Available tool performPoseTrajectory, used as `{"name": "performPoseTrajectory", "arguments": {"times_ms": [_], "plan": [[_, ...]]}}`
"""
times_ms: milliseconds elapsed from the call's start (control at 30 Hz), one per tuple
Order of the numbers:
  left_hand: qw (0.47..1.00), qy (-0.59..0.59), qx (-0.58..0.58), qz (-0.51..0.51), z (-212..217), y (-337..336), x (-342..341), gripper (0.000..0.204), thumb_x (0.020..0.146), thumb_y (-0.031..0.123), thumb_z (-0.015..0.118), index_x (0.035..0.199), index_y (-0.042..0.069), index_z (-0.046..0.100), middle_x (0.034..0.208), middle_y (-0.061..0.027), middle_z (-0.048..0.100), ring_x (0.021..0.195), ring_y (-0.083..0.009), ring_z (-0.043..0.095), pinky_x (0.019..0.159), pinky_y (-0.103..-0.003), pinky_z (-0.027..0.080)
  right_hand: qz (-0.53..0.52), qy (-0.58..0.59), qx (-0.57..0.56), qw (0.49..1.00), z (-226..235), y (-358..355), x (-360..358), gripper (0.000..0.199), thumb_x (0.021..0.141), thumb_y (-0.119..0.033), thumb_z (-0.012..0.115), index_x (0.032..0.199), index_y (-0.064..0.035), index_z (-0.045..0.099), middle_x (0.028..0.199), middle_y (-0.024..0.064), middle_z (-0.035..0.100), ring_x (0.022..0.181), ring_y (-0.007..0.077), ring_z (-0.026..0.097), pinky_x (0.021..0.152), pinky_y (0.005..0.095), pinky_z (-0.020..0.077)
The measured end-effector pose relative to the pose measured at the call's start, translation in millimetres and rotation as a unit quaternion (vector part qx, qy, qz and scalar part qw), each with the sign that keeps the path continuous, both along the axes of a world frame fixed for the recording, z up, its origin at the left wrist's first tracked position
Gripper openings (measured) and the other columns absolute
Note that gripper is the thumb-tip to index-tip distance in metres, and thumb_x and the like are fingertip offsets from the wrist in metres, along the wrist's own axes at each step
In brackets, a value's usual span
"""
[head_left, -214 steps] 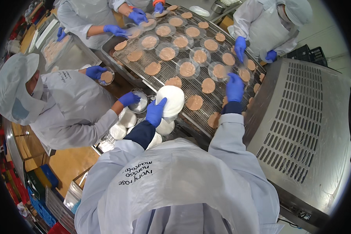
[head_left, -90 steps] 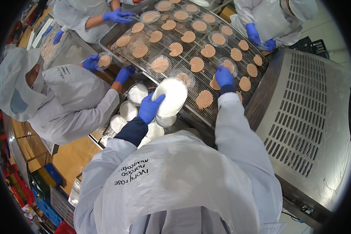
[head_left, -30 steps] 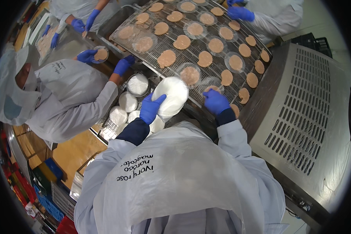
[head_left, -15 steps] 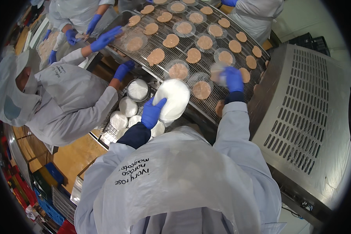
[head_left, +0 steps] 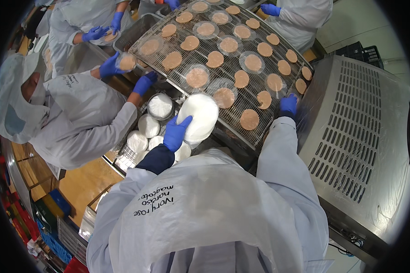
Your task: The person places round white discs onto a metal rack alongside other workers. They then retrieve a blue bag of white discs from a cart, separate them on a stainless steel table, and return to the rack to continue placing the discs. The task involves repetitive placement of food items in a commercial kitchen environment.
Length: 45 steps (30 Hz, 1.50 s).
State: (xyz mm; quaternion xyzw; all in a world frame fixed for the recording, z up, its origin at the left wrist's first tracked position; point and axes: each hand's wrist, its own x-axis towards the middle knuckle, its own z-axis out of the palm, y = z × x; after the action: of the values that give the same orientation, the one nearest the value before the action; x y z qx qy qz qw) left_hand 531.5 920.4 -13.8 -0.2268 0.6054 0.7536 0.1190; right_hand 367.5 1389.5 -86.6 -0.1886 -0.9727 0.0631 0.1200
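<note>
Currently, at far left, a co-worker's gloved hands [head_left: 108,67] are seen holding a lidded patty by the metal tray [head_left: 133,34]. More white lid stacks [head_left: 148,126] sit in a wire basket below. The stack of white lids [head_left: 199,117] is gripped by the left hand [head_left: 175,133], fingers curled around its lower edge, just off the mesh conveyor [head_left: 278,54]. Round patties [head_left: 249,119] are spread across the belt, some capped. The right hand [head_left: 288,104] is laid on the belt's right edge; its finger spread cannot be told.
</note>
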Motion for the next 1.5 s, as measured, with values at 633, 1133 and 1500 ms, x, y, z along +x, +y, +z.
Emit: {"name": "performPoseTrajectory", "arguments": {"times_ms": [633, 1133, 1500], "plan": [[0.999, 0.020, -0.009, 0.032, 3.7, -17.2, 31.9, 0.039, 0.084, 0.017, 0.074, 0.116, -0.003, 0.063, 0.103, -0.0096, 0.069, 0.090, -0.0156, 0.065, 0.082, -0.029, 0.052, 0.297, -0.198, -0.487, 0.797, 95.9, -283.7, 110.9, 0.031, 0.089, -0.023, 0.062, 0.111, 0.0000, 0.063, 0.096, 0.0177, 0.067, 0.090, 0.0282, 0.064, 0.083, 0.0363, 0.0489], [1.000, 0.010, -0.022, 0.004, -11.4, -15.6, 30.4, 0.044, 0.083, 0.020, 0.076, 0.117, -0.003, 0.062, 0.103, -0.0105, 0.069, 0.087, -0.0159, 0.066, 0.080, -0.030, 0.053, 0.291, -0.155, -0.249, 0.911, 77.2, -181.7, 141.1, 0.043, 0.081, 0.001, 0.059, 0.123, -0.0021, 0.058, 0.131, 0.0189, 0.054, 0.128, 0.0317, 0.048, 0.108, 0.0366, 0.0371], [0.998, 0.026, -0.037, -0.040, 15.4, 38.6, 5.4, 0.037, 0.087, 0.017, 0.071, 0.117, -0.002, 0.062, 0.108, -0.0101, 0.067, 0.095, -0.0158, 0.063, 0.084, -0.030, 0.050, 0.280, -0.049, -0.509, 0.812, 98.7, -223.9, 101.1, 0.027, 0.092, -0.011, 0.053, 0.115, -0.0003, 0.063, 0.101, 0.0139, 0.069, 0.094, 0.0261, 0.065, 0.088, 0.0339, 0.0486]]}}
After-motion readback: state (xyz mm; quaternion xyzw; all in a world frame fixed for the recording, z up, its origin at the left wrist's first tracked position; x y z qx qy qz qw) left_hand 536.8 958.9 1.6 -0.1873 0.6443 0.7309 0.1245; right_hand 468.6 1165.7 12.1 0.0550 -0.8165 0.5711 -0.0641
